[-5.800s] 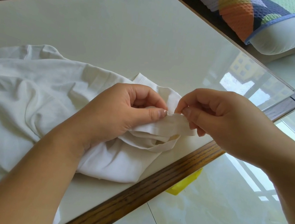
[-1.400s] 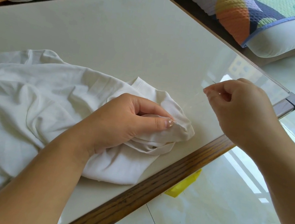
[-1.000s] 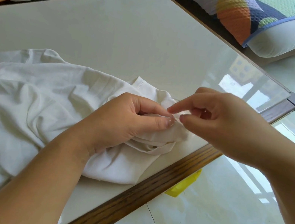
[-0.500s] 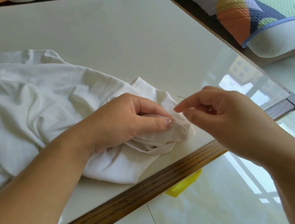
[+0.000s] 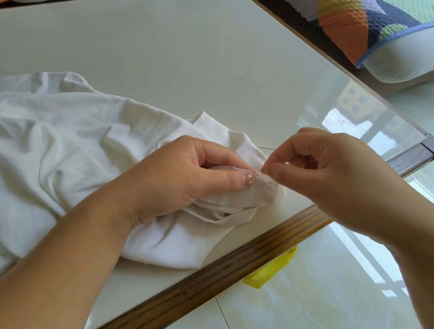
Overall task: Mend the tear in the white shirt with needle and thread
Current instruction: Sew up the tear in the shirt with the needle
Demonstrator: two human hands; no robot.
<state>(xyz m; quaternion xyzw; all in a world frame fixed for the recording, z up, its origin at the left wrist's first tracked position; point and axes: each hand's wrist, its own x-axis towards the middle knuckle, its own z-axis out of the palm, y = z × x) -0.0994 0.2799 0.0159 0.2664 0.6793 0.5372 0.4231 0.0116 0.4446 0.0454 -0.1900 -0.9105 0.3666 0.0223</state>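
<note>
The shirt (image 5: 53,150) lies bunched on the left part of the counter (image 5: 172,49). One fold is drawn out toward the near edge, short of the right corner. That fold is gripped by the left hand (image 5: 187,179), with the thumb laid flat along its top and the fingers curled beneath. The right hand (image 5: 331,181) is held just beside the fold. Its thumb and forefinger are pressed together on the needle (image 5: 266,148), whose thin point juts out toward the far left above the cloth. The thread is too fine to be made out, and the tear itself is hidden under the thumb and the fold.

A stitch appears to be about to be set. For it to be done well, the fold should be held taut over the left fingers, so that both edges of the tear are brought level. The point should be entered close to the edge, just past the thumbnail and clear of the thumb. Only a small bite of cloth should be taken. The thread should be drawn snug but not so tight that the cloth is puckered.
</note>
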